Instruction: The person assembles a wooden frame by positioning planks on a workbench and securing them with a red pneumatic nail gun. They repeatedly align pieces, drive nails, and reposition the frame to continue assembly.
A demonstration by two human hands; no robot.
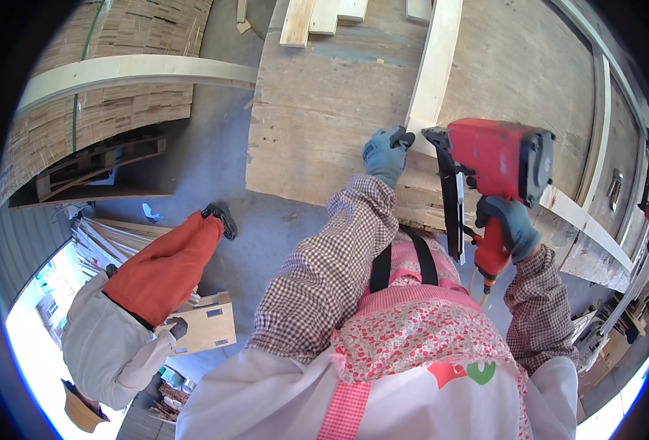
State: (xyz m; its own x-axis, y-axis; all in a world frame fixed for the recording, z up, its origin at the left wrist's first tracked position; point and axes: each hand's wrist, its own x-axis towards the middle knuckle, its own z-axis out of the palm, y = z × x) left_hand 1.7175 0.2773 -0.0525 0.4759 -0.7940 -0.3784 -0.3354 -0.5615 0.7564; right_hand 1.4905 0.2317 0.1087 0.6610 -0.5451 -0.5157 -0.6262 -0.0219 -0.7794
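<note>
My right hand (511,224), in a blue-grey work glove with dark fingertips, is wrapped round the handle of a red nail gun (496,158). The gun's black nose lies over the near end of a pale wooden board (436,62), and its long magazine slants down toward me. At the left edge of that same end, my left hand (385,155), gloved alike, is closed with its fingers curled against the wood. Under the board is a large plywood worktop (324,110). Whether the nose touches the wood is hard to tell.
Short pale boards (324,16) lie at the worktop's far side. A wooden frame (597,125) runs along the right. At left, a long beam (134,70) passes before strapped wood stacks (119,37) on a pallet (104,161). Another person (156,271) in orange trousers stands left.
</note>
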